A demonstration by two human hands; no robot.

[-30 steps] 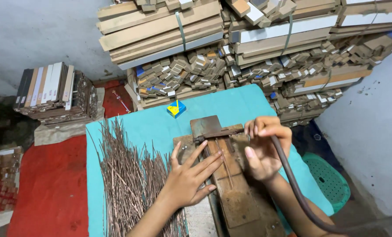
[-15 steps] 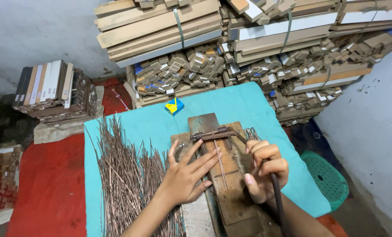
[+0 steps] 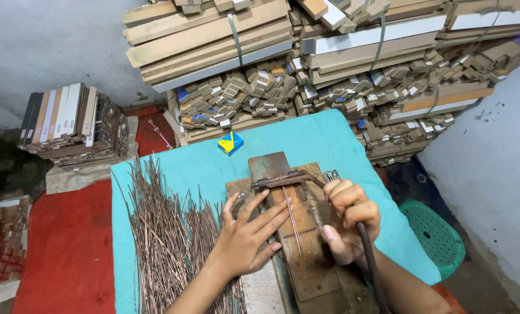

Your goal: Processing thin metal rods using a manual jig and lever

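Left hand [image 3: 249,235] lies flat, fingers spread, pinning a thin rod [image 3: 292,220]; right hand [image 3: 347,216] is fisted around the lever handle [image 3: 369,261].

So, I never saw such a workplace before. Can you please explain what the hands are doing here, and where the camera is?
The camera sits on the person's head and looks down at a turquoise table. The left hand lies flat, fingers spread, on a rusty hand-operated metal tool, beside a thin rod on it. The right hand grips the tool's dark lever handle. A pile of thin coppery rods lies to the left, with a small yellow-and-blue box farther back. Behind are stacked wooden strips.
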